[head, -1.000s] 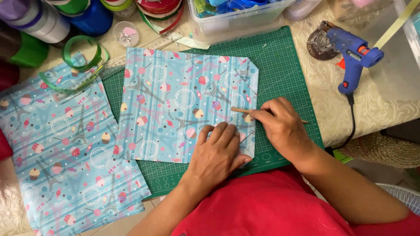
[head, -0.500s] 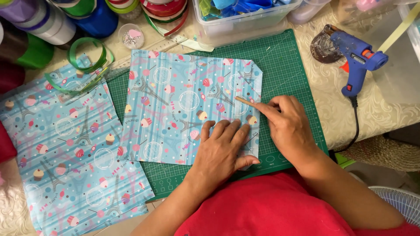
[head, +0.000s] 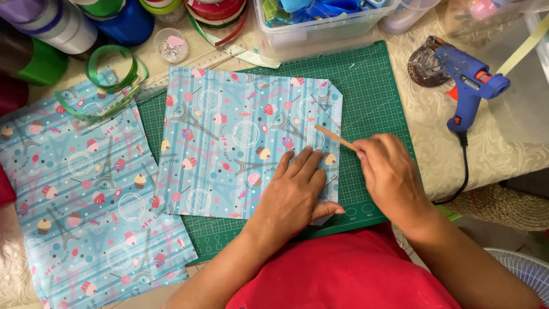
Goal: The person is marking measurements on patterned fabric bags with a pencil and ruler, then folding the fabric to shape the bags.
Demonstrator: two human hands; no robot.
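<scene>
A folded sheet of light blue patterned paper (head: 229, 143), printed with towers and cupcakes, lies on a green cutting mat (head: 377, 97). My left hand (head: 291, 191) presses flat on the sheet's lower right part, fingers spread. My right hand (head: 392, 177) holds a thin wooden stick (head: 336, 138) whose tip rests on the paper near its right folded edge. The sheet's top right corner is cut at an angle.
More of the same blue paper (head: 86, 200) lies at the left. A blue glue gun (head: 466, 86) with its cord sits on the tablecloth at right. Ribbon spools (head: 114, 17), a green ribbon loop (head: 111, 71), a clear plastic bin (head: 320, 23) and a ruler (head: 189, 68) line the back.
My right hand has slid the stick upward along the paper's right edge. The left hand has stayed pressed on the sheet, and the view has shifted slightly.
</scene>
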